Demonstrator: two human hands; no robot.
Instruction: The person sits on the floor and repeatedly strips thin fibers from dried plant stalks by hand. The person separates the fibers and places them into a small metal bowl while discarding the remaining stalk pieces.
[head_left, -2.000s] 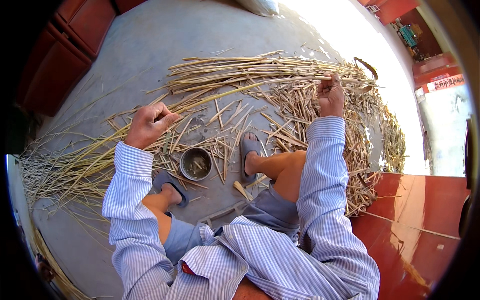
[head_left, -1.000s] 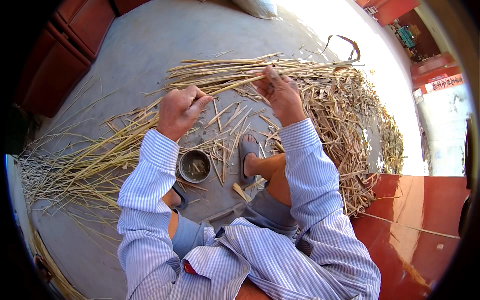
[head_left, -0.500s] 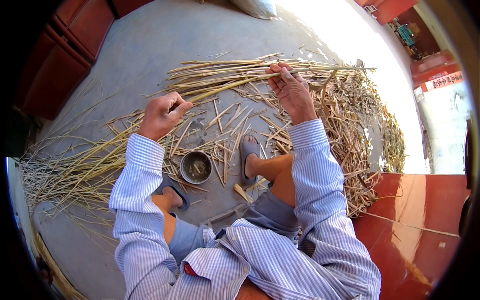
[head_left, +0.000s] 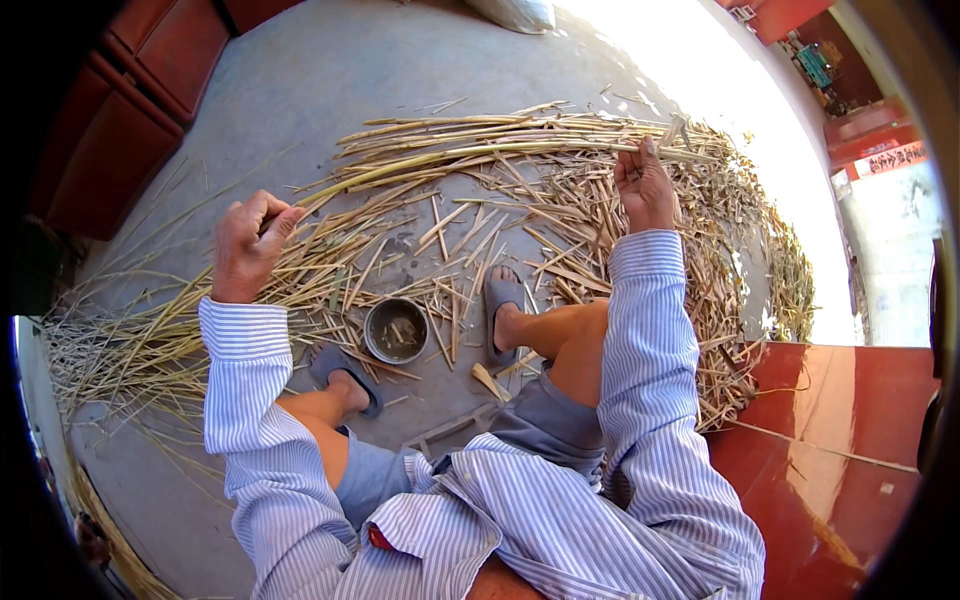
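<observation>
A long yellow-green stalk (head_left: 440,162) stretches between my two hands above the floor. At the left, my left hand (head_left: 248,245) is closed in a fist around one end of it, with the thumb pressed along the fingers. My right hand (head_left: 648,192), well apart on the right, pinches the stalk with its fingertips and thumb near the other end. Behind and partly under the stalk lies a bundle of dry straw-coloured stalks (head_left: 440,130). Stripped husks and leaves (head_left: 720,240) are heaped beside and beyond my right hand.
A round metal bowl (head_left: 426,336) with dark contents stands between my sandalled feet. Thin branching stems (head_left: 150,340) spread over the floor at the left. Red cabinets (head_left: 130,120) stand far left, a pale sack (head_left: 520,12) at the back, and a red glossy surface (head_left: 830,430) at right.
My hands have moved farther apart. The left went left and down with its end of the stalk; the right went right, and its spread fingers have drawn together.
</observation>
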